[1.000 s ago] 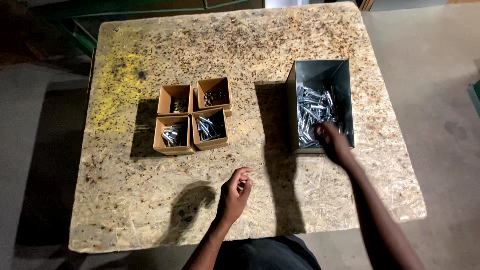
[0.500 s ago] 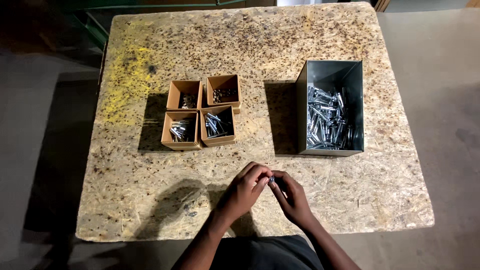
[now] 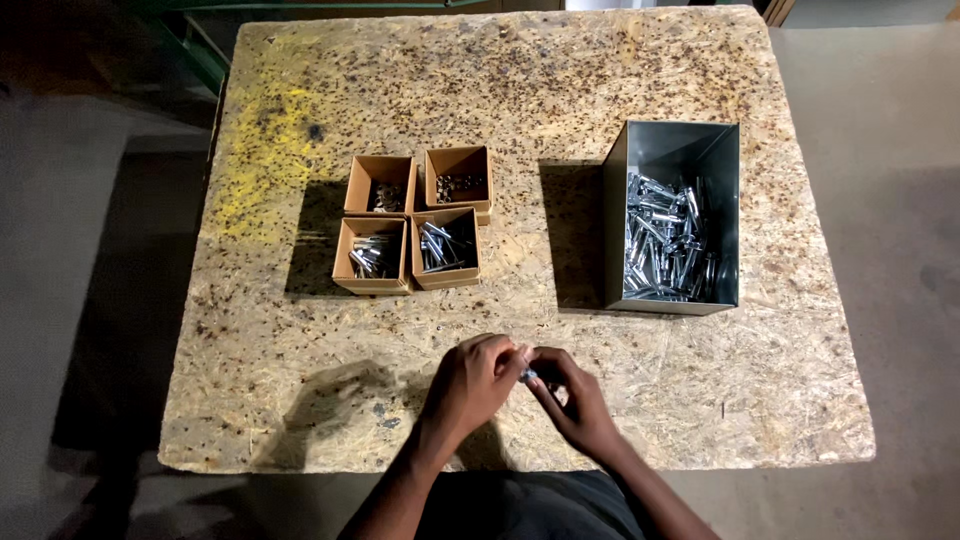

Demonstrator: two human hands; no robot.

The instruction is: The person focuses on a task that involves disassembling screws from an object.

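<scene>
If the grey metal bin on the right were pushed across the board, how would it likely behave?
The grey metal bin is probably heavy, since shiny metal parts cover its bottom. It would likely drag on the rough chipboard table rather than glide. Its wide base makes tipping unlikely.

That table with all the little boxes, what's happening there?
A person stands at a chipboard table and holds a small metal part between the fingers of both hands, the left hand and the right hand meeting near the table's front edge. To the right stands a grey metal bin full of shiny metal pieces. Left of it sit four small cardboard boxes in a square, each holding some small hardware.
</scene>
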